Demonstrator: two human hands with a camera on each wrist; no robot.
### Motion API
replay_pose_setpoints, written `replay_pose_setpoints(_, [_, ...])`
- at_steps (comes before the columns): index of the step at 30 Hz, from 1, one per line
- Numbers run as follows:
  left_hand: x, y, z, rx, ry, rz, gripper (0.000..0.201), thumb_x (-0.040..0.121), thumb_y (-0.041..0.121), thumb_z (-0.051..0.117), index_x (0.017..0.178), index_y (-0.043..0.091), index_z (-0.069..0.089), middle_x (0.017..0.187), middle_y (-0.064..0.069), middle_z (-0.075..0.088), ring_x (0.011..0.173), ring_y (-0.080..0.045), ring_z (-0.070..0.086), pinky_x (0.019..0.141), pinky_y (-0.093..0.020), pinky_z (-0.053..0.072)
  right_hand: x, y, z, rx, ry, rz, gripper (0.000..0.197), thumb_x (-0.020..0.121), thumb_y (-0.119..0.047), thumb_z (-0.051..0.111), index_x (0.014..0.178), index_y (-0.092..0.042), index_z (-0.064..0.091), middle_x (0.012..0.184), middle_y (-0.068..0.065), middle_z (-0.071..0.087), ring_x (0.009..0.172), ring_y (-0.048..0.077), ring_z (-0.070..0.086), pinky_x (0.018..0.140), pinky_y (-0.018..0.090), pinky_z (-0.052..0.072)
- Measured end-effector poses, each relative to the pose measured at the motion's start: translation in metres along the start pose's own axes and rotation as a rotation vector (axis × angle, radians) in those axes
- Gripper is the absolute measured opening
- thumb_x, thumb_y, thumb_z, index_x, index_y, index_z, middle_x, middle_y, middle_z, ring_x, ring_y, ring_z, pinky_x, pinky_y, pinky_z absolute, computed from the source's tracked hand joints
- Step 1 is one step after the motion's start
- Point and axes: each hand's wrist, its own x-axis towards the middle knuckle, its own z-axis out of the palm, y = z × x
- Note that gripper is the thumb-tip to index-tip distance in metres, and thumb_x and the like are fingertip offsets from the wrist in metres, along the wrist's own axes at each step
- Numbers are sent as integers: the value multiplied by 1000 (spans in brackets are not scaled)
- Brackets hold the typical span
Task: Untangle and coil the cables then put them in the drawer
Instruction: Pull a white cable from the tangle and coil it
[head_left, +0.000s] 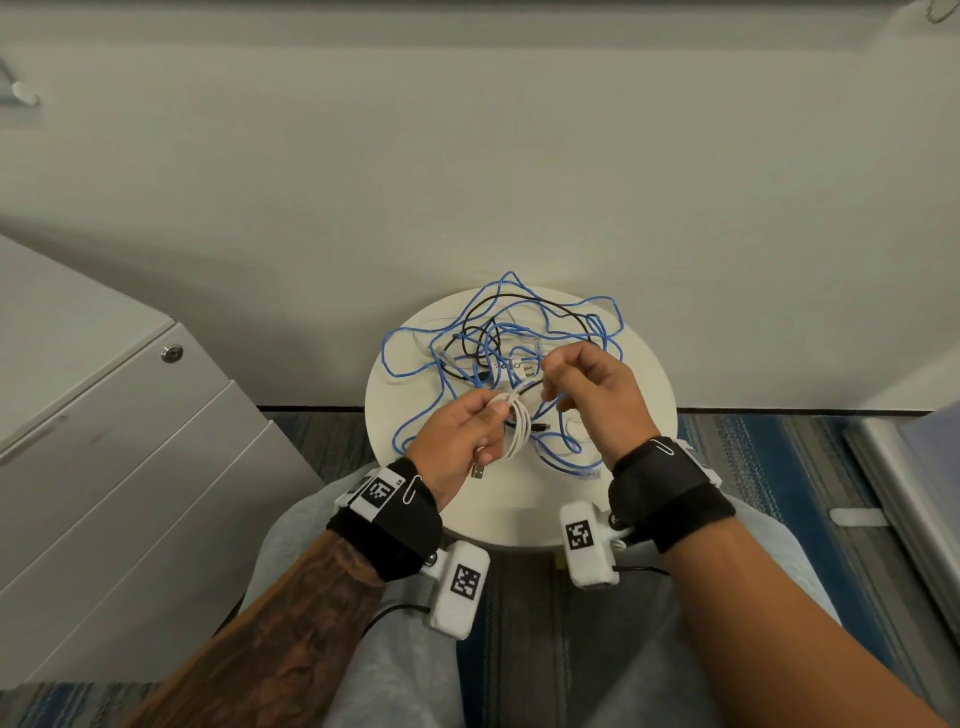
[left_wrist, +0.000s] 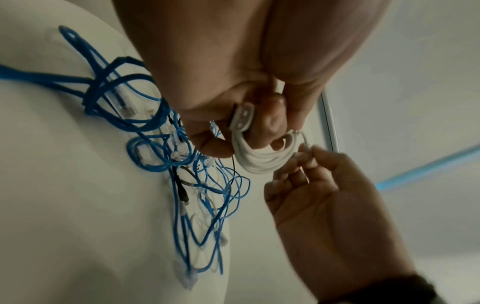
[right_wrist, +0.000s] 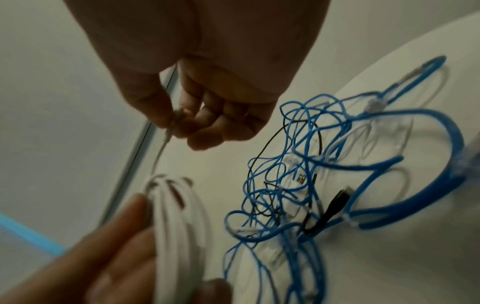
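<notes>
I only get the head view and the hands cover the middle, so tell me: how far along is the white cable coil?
Observer: The white cable is wound in several loops that the left hand grips.
Operator: And the loose end?
Observer: The right hand pinches its free tail above the coil.
Operator: Any plug visible?
Observer: A flat white plug sits against the left fingers. The blue cables lie tangled on the round table.

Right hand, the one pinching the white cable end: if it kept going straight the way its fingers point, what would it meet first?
Probably the white coil held in the left hand; the right hand points its fingers down-left toward it, though depth is unclear.
</notes>
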Motion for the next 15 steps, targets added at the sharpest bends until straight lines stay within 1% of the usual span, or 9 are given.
replay_pose_setpoints(2, [2,2,-3,-94,45,3,23,101,12,46,109,-4,60,64,-3,43,56,-12,42,58,-23,42,-3,0,2,-63,-80,-3,9,97,-3,56,91,-5,63,74,7,66,68,14,61,61,16,47])
replay_pose_setpoints(4, [1,6,-3,-154,78,1,19,100,11,48,99,2,64,78,-8,63,67,-16,57,67,-29,51,-8,4,11,-134,-164,34,11,100,-10,56,97,-3,64,81,12,70,71,11,64,66,19,51])
replay_pose_setpoints(6, [2,7,-3,-147,124,0,20,100,11,48,105,4,67,85,-8,71,76,-17,64,72,-33,55,-8,10,18,-142,-199,103,14,101,-16,55,99,-9,67,89,15,72,76,17,64,72,31,53])
replay_pose_setpoints(7, [2,6,-3,-122,150,3,22,100,12,49,111,4,67,89,-10,72,80,-19,66,75,-36,55,-8,10,19,-110,-196,145,16,101,-16,54,99,-12,70,90,15,72,79,20,64,73,35,53])
replay_pose_setpoints(9, [3,3,-4,-62,197,20,26,99,15,52,119,5,66,105,-20,71,93,-26,68,83,-44,55,-8,7,19,-44,-178,216,23,102,-21,52,98,-14,73,90,17,71,81,23,63,77,38,54])
replay_pose_setpoints(10, [3,1,-5,-30,220,29,26,99,15,54,119,6,66,109,-22,70,96,-29,68,84,-45,56,-8,6,19,-55,-181,216,26,102,-26,53,97,-13,75,91,17,72,80,22,63,77,38,55])
replay_pose_setpoints(12, [3,-1,-3,30,244,48,23,98,14,55,115,11,70,105,-19,72,94,-28,69,81,-46,58,-11,4,18,-141,-225,157,30,100,-34,58,95,-10,76,87,11,75,75,14,63,75,32,55])
replay_pose_setpoints(13, [3,-2,-3,59,248,57,22,98,13,55,113,14,71,102,-16,73,92,-27,70,81,-46,59,-12,4,18,-185,-252,128,27,98,-33,61,94,-12,76,85,6,76,73,10,63,73,28,54])
replay_pose_setpoints(15, [3,-4,-4,114,250,76,21,98,13,56,109,19,72,97,-12,74,88,-27,70,80,-47,59,-12,6,18,-231,-296,102,16,96,-27,64,92,-17,76,82,1,76,71,7,62,70,23,51])
